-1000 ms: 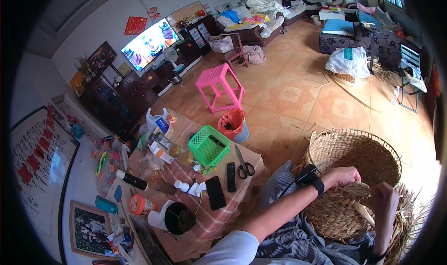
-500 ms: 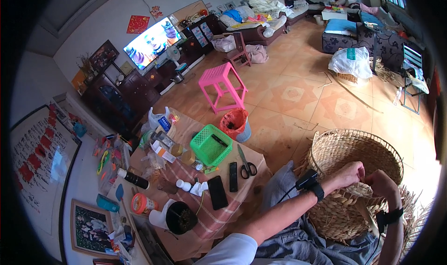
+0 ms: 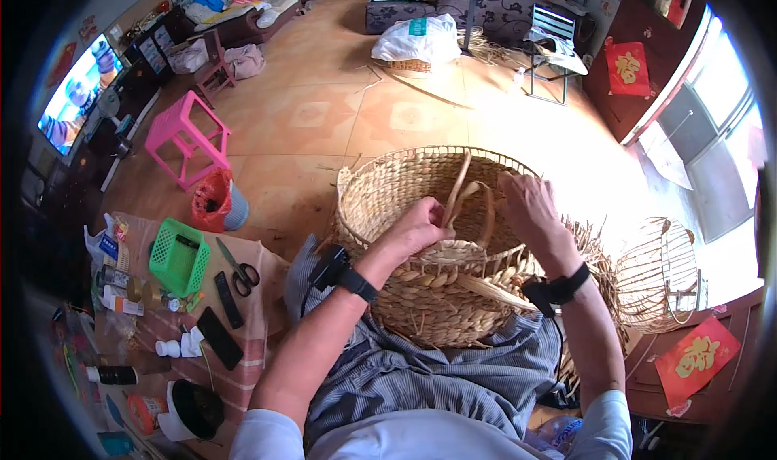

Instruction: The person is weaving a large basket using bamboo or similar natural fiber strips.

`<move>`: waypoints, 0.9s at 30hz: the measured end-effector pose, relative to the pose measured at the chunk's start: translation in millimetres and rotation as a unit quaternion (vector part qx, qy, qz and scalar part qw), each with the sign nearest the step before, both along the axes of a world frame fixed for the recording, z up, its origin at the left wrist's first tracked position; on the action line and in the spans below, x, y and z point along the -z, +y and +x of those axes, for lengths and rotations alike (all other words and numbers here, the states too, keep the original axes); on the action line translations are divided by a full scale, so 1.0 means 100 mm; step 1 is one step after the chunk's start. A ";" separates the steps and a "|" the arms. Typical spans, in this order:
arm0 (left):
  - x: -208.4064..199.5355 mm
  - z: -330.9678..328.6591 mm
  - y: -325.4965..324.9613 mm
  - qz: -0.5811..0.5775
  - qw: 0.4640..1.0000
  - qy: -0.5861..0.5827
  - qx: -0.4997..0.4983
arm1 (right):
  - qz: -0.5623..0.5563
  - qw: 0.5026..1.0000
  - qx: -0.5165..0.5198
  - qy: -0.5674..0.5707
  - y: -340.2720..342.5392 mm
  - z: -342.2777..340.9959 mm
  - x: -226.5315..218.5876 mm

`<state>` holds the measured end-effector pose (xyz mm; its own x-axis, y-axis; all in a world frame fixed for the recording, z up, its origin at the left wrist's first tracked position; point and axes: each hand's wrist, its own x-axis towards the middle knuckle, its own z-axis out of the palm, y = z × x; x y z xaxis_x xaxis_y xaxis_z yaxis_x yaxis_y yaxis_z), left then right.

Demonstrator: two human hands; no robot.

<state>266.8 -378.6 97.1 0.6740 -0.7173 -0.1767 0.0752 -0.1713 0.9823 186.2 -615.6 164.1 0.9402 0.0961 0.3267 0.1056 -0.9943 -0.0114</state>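
A large round basket (image 3: pixel 421 302) of woven tan plant fibre sits on my lap, with a wire-like rim showing along its far and right edges. At the near rim, my left hand (image 3: pixel 422 227) pinches a pale flat fibre strand (image 3: pixel 460 185) that stands up and loops over inside the opening. My right hand (image 3: pixel 530 205) is over the right side of the opening, its fingers curled; what they hold, if anything, is hidden. Another pale strip (image 3: pixel 495 292) sticks out across the outside of the basket below the rim.
To the left, a table (image 3: pixel 257 298) holds scissors (image 3: pixel 243 275), a green plastic basket (image 3: pixel 180 258), a black phone (image 3: pixel 219 337) and a remote. A bin (image 3: pixel 235 207) and pink stool (image 3: pixel 188 128) stand beyond. At right are loose fibres and a bare wire frame (image 3: pixel 657 274).
The view has swung right, bringing the basket to the middle. My hands, close together before, are now apart, and the looped fibre strand stands up between them.
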 end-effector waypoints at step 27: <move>-0.59 -0.12 0.21 0.050 0.949 -0.093 0.296 | 0.382 0.804 -0.116 0.441 -0.32 -0.06 0.50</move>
<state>254.8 -357.6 155.9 0.1842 -0.9661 -0.1811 -0.2361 -0.2224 0.9460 180.3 -647.5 114.5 0.8247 0.3900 -0.4096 -0.0970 -0.6160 -0.7818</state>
